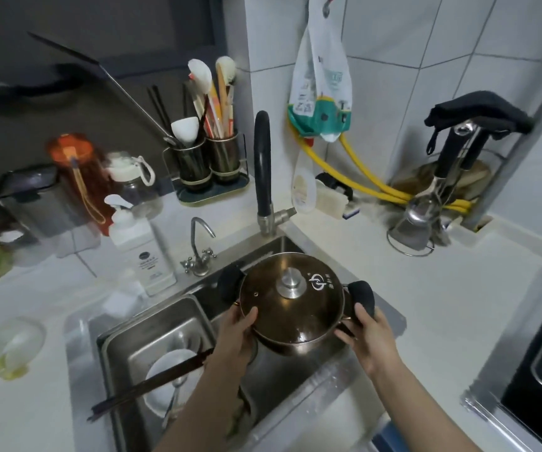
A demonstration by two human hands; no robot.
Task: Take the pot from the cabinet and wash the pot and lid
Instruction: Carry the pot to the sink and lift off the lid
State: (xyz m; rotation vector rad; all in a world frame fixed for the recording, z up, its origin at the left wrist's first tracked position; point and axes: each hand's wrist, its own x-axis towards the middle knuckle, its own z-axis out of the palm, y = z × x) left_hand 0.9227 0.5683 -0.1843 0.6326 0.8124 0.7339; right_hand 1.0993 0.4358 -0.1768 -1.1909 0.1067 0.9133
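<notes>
— Over the sink (276, 256), at mid-frame, what is being held?

— A brown pot (295, 344) with its lid (291, 305) on, carried above the right basin and tilted a little toward the camera. The lid has a silver knob (291, 282) at its centre and a white round emblem with a few small characters beside it; they are too small to read.

— How do the hands sit on it?

— The left hand (237, 334) comes up from the near edge, thumb lying on the lid's rim, the other fingers curled under the pot's left side. The right hand (369, 334) reaches in from the near right, its fingers (344, 334) closed around the black padded handle (361, 296) on that side. The matching black handle (230, 282) on the far left side is free.

— Any other writing?

— A white pump bottle (144, 256) stands on the bench (426, 288) left of the sink, with a dark round logo and small print, not legible. A printed plastic bag (322, 83) hangs on the tiled wall; its text is blurred.

— And in the left basin?

— A steel tray (152, 327) holding a white bowl (165, 370), with dark chopsticks (152, 383) laid across it.
</notes>
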